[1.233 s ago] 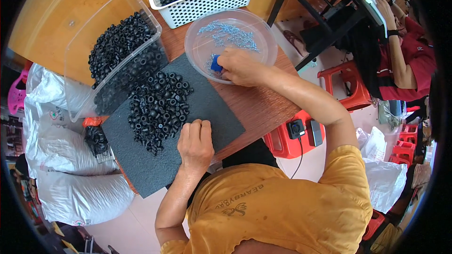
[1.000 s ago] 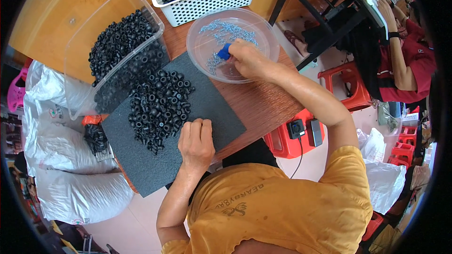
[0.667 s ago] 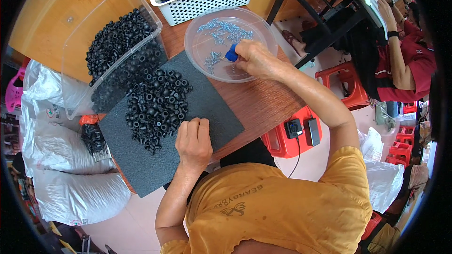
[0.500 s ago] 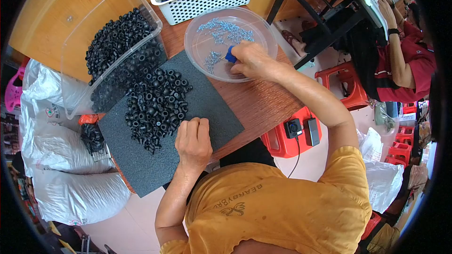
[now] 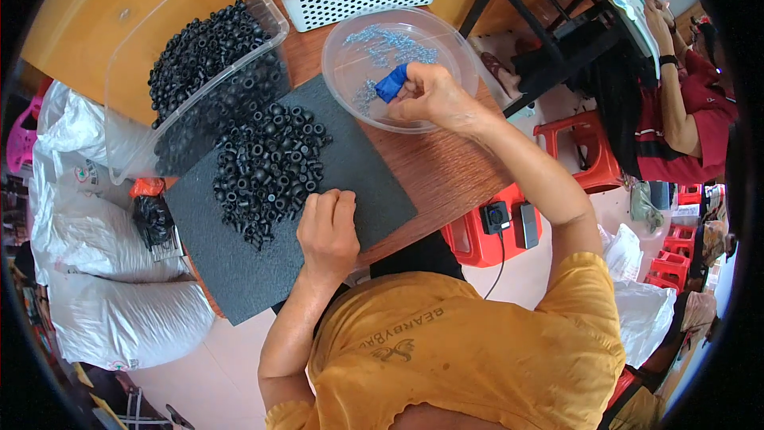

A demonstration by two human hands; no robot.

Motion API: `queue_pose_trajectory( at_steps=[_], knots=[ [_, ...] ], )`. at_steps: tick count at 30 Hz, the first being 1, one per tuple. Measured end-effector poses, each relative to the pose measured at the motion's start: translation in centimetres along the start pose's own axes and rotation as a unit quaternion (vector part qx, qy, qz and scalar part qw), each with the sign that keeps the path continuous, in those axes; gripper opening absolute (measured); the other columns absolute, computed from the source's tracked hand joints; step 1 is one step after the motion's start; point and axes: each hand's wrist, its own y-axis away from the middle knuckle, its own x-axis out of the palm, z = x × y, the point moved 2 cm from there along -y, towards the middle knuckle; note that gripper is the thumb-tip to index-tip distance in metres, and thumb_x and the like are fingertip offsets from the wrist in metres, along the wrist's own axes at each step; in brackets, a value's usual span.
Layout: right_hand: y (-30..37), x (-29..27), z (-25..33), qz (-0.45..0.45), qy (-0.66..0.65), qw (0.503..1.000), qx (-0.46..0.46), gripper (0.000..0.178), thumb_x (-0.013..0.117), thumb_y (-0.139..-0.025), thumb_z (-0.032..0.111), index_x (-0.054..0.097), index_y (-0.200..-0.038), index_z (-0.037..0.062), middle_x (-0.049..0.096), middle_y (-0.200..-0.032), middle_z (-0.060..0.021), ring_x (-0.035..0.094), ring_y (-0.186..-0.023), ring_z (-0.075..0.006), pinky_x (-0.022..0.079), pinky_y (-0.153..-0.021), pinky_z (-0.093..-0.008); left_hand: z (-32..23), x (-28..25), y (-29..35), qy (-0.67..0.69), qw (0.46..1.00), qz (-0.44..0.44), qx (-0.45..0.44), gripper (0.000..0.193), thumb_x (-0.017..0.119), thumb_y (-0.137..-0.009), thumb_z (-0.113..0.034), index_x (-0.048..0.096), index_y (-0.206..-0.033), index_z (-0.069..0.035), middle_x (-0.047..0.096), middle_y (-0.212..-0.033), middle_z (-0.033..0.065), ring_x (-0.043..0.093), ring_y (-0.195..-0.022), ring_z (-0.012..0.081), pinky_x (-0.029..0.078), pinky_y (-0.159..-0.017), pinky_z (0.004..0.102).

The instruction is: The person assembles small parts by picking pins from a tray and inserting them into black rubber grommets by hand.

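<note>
My right hand (image 5: 436, 97) is closed on a blue-wrapped tool (image 5: 391, 84) above the near side of a round, clear plastic dish (image 5: 455, 54). The working end of the tool cannot be made out. In the dish lie many tiny bluish-silver pieces (image 5: 404, 49), too small to name surely. My left hand (image 5: 328, 232), its fingers curled together, rests at the near edge of a dark grey foam mat (image 5: 370, 163). What its fingertips hold, if anything, is hidden. Just beyond it, a heap of small black hollow parts (image 5: 267, 163) covers the middle of the mat.
A clear bin (image 5: 280, 32) full of black parts stands at the back left, a white perforated basket (image 5: 370, 4) behind the dish. White sacks (image 5: 119, 326) lie left of the wooden table (image 5: 454, 171). A red stool (image 5: 465, 243) carries small black devices. Another person (image 5: 692, 123) sits at far right.
The right hand has turned and lifted slightly, showing more of the tool's blue wrapping; its thin shaft no longer shows. The left hand stays almost in place. The whole view has shifted slightly.
</note>
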Motion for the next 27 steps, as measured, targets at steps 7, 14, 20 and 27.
queue_pose_trajectory(
  at_steps=[7, 14, 20, 27],
  knots=[
    [1.8, 3.0, 3.4, 0.098, -0.274, 0.954, 0.068, 0.021, 0.071, -0.075, 0.005, 0.059, -0.091, -0.0006, 0.062, -0.076, -0.0073, 0.062, -0.069, -0.0135, 0.049, -0.049, -0.0225, 0.6, -0.7, -0.4, 0.071, 0.996, -0.031, -0.046, 0.017, 0.064, -0.072, 0.004, 0.060, -0.088, 0.001, 0.057, -0.080, 0.0134, 0.056, -0.070, 0.0286, 0.045, -0.058, 0.0340],
    [2.6, 6.4, 2.8, 0.142, -0.345, 0.926, 0.061, 0.021, 0.070, -0.076, 0.006, 0.059, -0.092, -0.0011, 0.062, -0.078, -0.0086, 0.060, -0.066, -0.0137, 0.049, -0.055, -0.0237, 0.8, -2.2, 0.4, 0.274, 0.923, -0.083, -0.258, 0.013, 0.065, -0.080, -0.002, 0.063, -0.092, 0.001, 0.055, -0.074, 0.0043, 0.050, -0.061, 0.0114, 0.040, -0.055, 0.0229],
    [2.7, 8.6, 2.3, 0.179, -0.323, 0.922, 0.118, 0.020, 0.070, -0.076, 0.006, 0.059, -0.091, -0.0013, 0.061, -0.077, -0.0071, 0.059, -0.066, -0.0126, 0.048, -0.056, -0.0235, 0.7, -2.8, -0.4, 0.223, 0.952, -0.077, -0.194, 0.022, 0.067, -0.074, 0.004, 0.064, -0.096, 0.000, 0.057, -0.073, 0.0044, 0.051, -0.059, 0.0108, 0.040, -0.051, 0.0227],
    [2.9, 9.5, 2.1, 0.160, -0.329, 0.920, 0.140, 0.018, 0.071, -0.072, 0.007, 0.059, -0.081, -0.0031, 0.060, -0.069, -0.0089, 0.058, -0.060, -0.0137, 0.046, -0.050, -0.0226, 1.0, -2.6, 0.2, 0.199, 0.957, -0.033, -0.209, 0.017, 0.066, -0.077, 0.002, 0.064, -0.094, 0.000, 0.056, -0.076, 0.0022, 0.051, -0.063, 0.0073, 0.040, -0.055, 0.0208]
  ],
)
